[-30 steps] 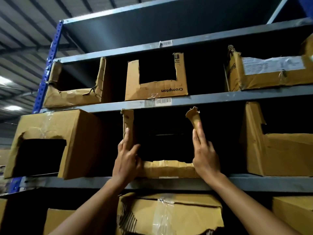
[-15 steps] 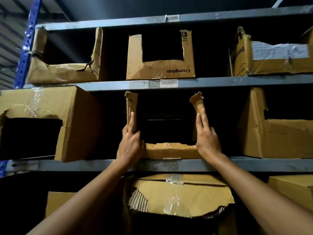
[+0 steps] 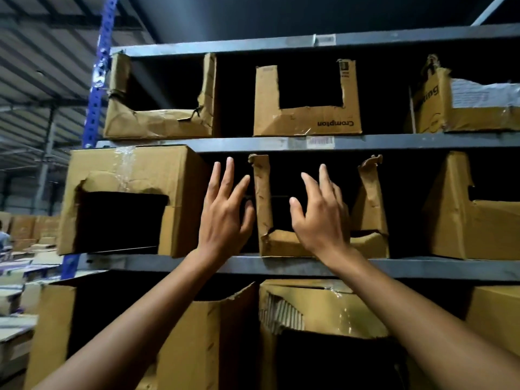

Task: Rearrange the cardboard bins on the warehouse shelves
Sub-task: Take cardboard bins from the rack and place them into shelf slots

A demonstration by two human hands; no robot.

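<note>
A torn cardboard bin (image 3: 368, 243) with a cut-out front stands in the middle of the middle shelf (image 3: 422, 268). My left hand (image 3: 225, 215) hovers with fingers spread, just left of the bin's left post, holding nothing. My right hand (image 3: 320, 218) is in front of the bin's opening with fingers straight and spread, off the cardboard as far as I can see. To the left sits a large closed-top bin (image 3: 174, 175) with a ragged hole; its left end sticks out past the blue upright.
The upper shelf (image 3: 225, 144) carries a crumpled bin (image 3: 157, 122), a "Crompton" bin (image 3: 306, 119) and a taped bin (image 3: 464, 119). Another bin (image 3: 472, 220) stands at the right of the middle shelf. Open boxes (image 3: 323, 308) fill the level below. A blue upright (image 3: 97, 80) marks the left end.
Both hands have let go of the middle bin's two front posts and pulled back, shifting left with fingers spread. The camera has swung left, showing more of the left end.
</note>
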